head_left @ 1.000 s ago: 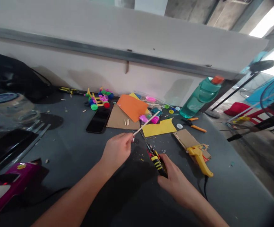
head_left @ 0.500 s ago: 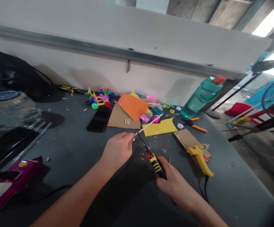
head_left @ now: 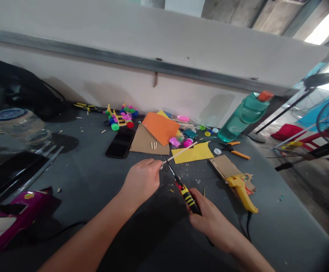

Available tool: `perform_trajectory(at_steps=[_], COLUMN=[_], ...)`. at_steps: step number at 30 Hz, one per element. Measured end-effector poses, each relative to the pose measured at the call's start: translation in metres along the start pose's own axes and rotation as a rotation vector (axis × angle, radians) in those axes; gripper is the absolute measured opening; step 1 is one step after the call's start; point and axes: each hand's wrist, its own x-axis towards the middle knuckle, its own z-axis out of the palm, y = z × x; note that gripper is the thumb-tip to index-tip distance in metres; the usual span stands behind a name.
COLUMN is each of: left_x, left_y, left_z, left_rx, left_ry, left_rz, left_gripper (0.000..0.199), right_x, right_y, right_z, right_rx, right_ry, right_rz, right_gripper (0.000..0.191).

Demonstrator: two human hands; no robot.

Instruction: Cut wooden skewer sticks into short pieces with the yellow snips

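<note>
Near the middle of the table, my left hand [head_left: 143, 179] is closed on the near end of a thin pale stick [head_left: 183, 151], which points up and right over a yellow sheet [head_left: 194, 153]. My right hand [head_left: 205, 213] is wrapped round the black and yellow handle of a pair of pliers [head_left: 187, 196]. The tips of the pliers meet the stick close to my left fingertips. Small scraps lie on the dark table beneath. Several short stick pieces [head_left: 154, 145] rest on brown cardboard [head_left: 138, 141], beside an orange sheet [head_left: 161, 127].
A black phone [head_left: 120, 142] and colourful small models [head_left: 119, 118] lie at the back. A green bottle [head_left: 242, 118], orange-handled pliers [head_left: 239, 153] and a yellow glue gun [head_left: 242, 190] are at the right. At the left are a clear jar [head_left: 18, 122] and a magenta device [head_left: 19, 215].
The far end of the stick has dipped slightly. Both hands keep nearly the same place and grip, while the whole view has shifted a little.
</note>
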Motion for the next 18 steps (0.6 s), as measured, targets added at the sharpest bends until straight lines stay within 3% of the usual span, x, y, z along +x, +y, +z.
perform_trajectory(at_steps=[12,18], left_x=[-0.002,0.000], left_y=[0.002,0.000], left_z=[0.000,0.001], left_rx=[0.013,-0.196], left_ry=[0.045,0.071], left_rz=[0.050,-0.011], left_gripper=[0.019,0.021], right_x=[-0.002,-0.001], right_y=[0.005,0.001], right_z=[0.012,0.012], right_rx=[-0.054,0.024], right_ry=[0.039,0.043], right_rz=[-0.029,-0.038], right_gripper=[0.024,0.024])
